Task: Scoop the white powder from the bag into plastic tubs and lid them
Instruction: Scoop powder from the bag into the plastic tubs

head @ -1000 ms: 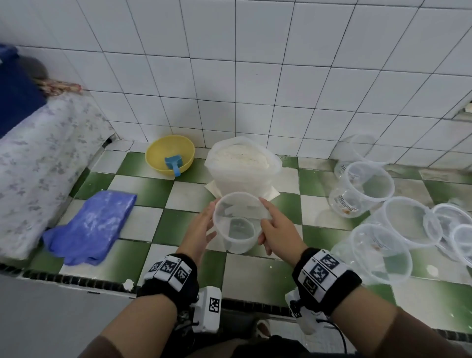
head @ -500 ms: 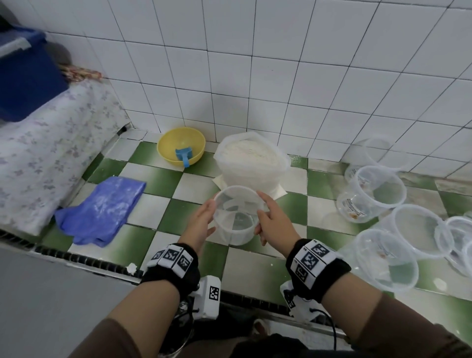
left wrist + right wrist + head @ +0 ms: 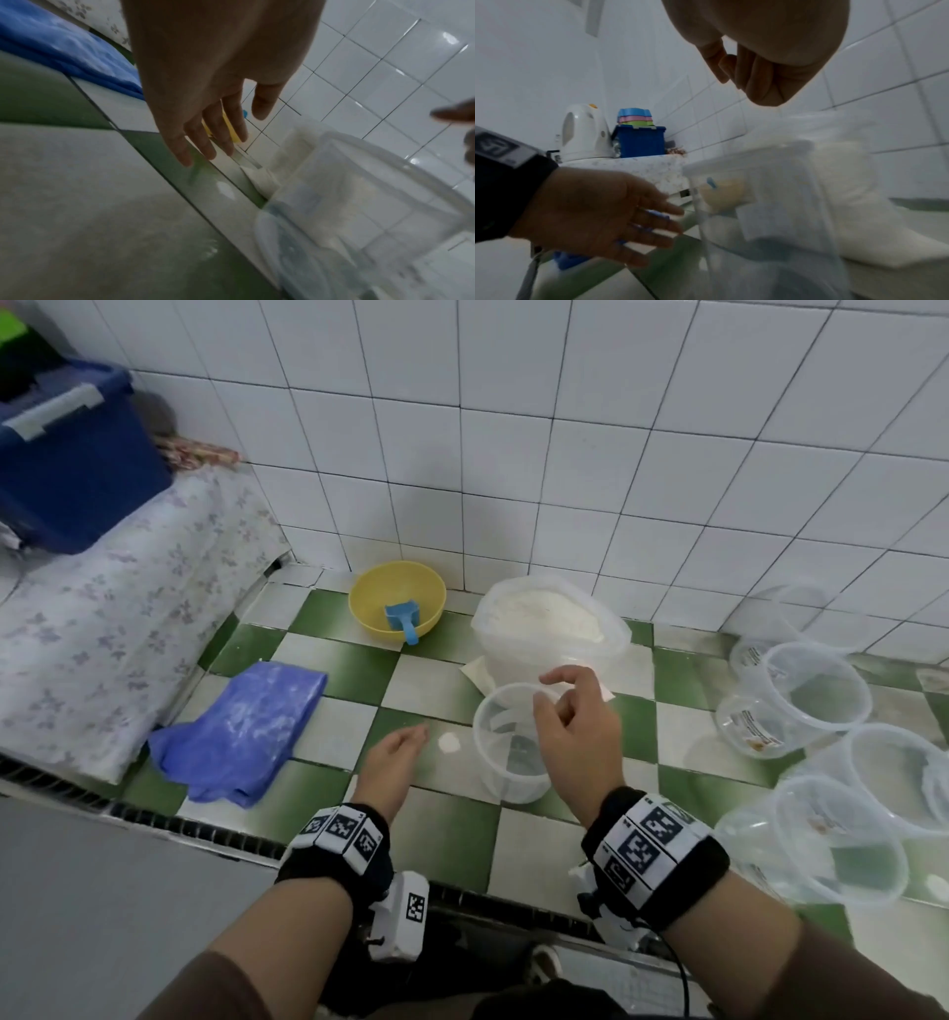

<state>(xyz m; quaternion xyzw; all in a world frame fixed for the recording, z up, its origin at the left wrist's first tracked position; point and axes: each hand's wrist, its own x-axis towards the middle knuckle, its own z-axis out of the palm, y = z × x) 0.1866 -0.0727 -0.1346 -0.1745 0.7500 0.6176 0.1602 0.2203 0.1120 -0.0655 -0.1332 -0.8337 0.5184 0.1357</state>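
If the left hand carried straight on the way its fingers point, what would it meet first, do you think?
Probably the yellow bowl holding the blue scoop; the left hand points across bare tiles toward it, though depth is uncertain.

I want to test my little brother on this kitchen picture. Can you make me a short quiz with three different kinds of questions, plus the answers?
1. True or false: the left hand is gripping the clear tub.
2. Where is the blue scoop? A) in the yellow bowl B) in the bag of white powder C) on the blue cloth
3. Fill in: the tub in front of the bag has no ____ in it yet.

Key
1. False. Both the left hand and the right hand hold nothing; the tub stands on the counter.
2. A
3. powder
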